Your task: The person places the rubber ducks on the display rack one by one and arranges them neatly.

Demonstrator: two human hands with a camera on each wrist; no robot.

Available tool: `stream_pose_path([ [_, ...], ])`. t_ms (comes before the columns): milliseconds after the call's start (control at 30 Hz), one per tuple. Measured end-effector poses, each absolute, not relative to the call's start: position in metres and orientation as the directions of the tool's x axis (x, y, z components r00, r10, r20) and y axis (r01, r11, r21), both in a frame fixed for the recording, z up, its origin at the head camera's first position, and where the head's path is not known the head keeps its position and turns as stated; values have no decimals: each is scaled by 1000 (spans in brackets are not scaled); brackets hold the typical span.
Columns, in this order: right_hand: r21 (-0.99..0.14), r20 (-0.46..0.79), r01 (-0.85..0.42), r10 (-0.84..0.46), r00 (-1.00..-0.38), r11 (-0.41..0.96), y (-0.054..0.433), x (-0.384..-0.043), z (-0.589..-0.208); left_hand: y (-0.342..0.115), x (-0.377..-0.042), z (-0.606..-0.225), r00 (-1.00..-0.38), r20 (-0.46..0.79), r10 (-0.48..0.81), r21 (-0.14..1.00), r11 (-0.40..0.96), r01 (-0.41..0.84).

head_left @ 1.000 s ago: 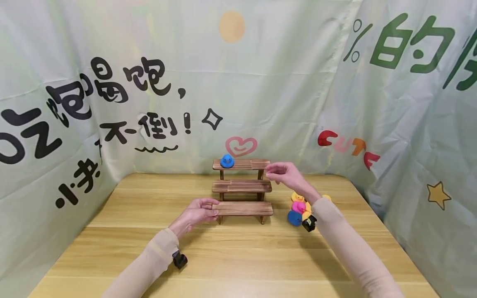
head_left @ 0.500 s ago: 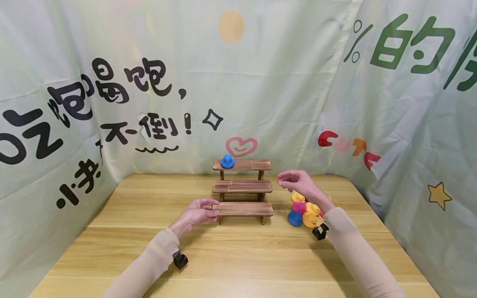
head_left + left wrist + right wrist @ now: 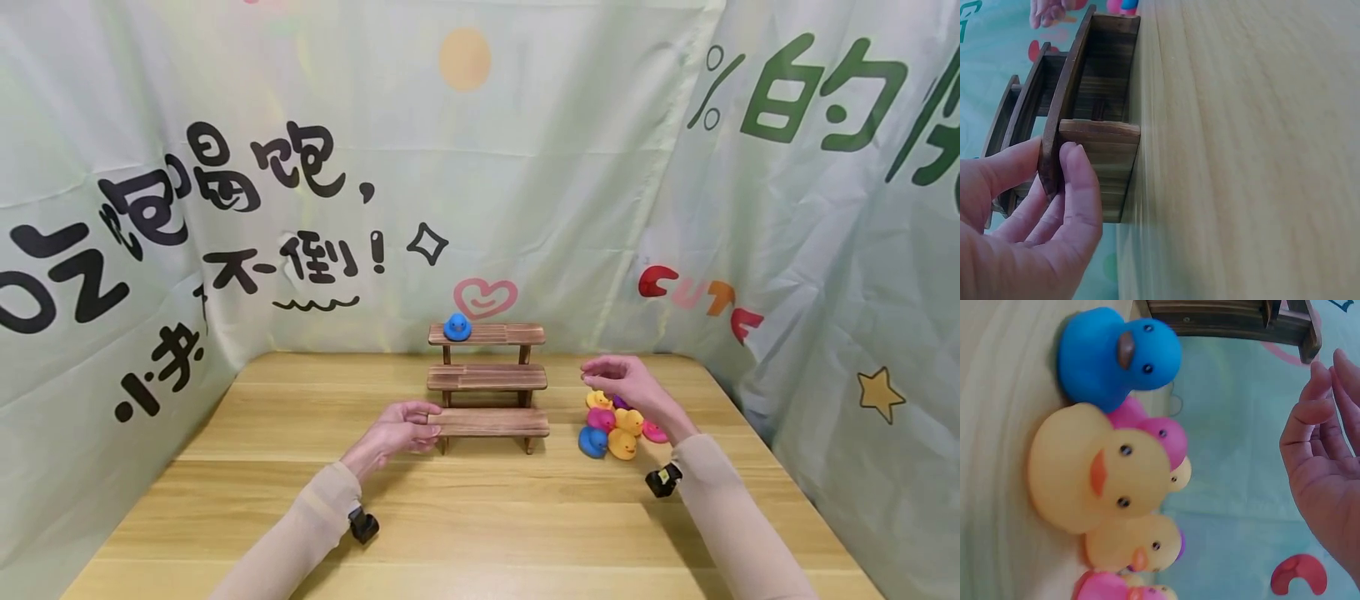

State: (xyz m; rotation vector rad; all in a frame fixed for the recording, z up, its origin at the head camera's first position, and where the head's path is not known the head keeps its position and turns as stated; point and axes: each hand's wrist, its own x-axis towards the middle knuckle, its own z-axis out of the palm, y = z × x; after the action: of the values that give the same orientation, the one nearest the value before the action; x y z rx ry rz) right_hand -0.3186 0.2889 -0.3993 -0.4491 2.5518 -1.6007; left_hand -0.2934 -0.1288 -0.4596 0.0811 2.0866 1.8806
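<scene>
A three-tier brown wooden stand [image 3: 491,423] stands toward the back of the table. My left hand [image 3: 396,432] pinches the left end of its lowest step, thumb on top and fingers [image 3: 1079,187] underneath. On the left of the top step sits a blue rubber duck [image 3: 457,328]. Off to the right, my right hand [image 3: 637,390] hovers over a cluster of rubber ducks, its fingers loosely bent with nothing between them. The cluster includes a blue duck [image 3: 1094,359], a yellow duck [image 3: 1072,469] and a pink duck [image 3: 601,419]; the hand and arm partly hide those at the back.
The wooden table [image 3: 450,525] has its back edge along a printed cloth curtain [image 3: 555,208], which also hangs at both sides. A small black camera is strapped to each wrist, one by the left sleeve [image 3: 318,500], one by the right sleeve [image 3: 720,492].
My right hand has moved from beside the top step rightward and slightly down to above the ducks, and more of the ducks show. The left hand stays on the lowest step.
</scene>
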Motion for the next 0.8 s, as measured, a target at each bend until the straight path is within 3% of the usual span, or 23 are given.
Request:
stream_pose_path([
  [433,-882,2,-162,-340,-940,442,319,-304,-405,-129,-292,-459,-947,-212,241,972,154,-178],
  [800,-800,-94,-228,-492,-866,555,341,-296,-410,-129,-293,-458,-945,-210,252,973,149,-176],
])
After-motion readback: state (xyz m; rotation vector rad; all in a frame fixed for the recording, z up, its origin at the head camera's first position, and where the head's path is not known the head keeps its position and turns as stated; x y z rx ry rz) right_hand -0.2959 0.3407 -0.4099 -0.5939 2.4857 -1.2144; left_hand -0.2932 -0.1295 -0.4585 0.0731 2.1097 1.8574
